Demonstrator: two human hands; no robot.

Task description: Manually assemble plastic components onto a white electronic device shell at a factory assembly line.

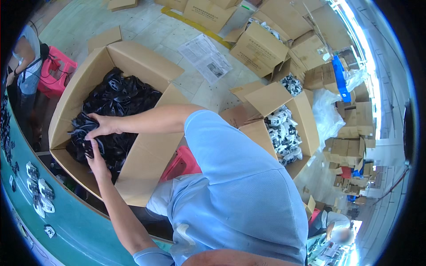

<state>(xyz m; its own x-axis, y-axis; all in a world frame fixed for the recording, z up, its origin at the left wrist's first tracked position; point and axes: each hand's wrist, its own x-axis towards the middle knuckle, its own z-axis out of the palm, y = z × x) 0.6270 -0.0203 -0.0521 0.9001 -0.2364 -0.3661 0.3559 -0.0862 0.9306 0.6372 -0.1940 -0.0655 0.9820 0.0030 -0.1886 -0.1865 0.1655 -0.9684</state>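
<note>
Both hands are inside a large open cardboard box (146, 155) heaped with shiny black plastic parts (117, 95). My right hand (105, 125) reaches across from the right, its fingers closed on a clump of black parts near the box's left side. Just below it, my left hand (96, 162) comes up from the lower edge. Its fingers curl against the same clump, with black pieces between them. The fingertips of both hands are partly hidden among the parts, and the exact kind of part is hard to make out.
A green worktable (71, 217) curves along the left, bearing several white-and-black parts (40, 190). At right stands an open box of white-and-black pieces (284, 133). A pink stool (182, 163) is beside my box. A newspaper (206, 57) lies on the floor. Another person (29, 62) is at far left.
</note>
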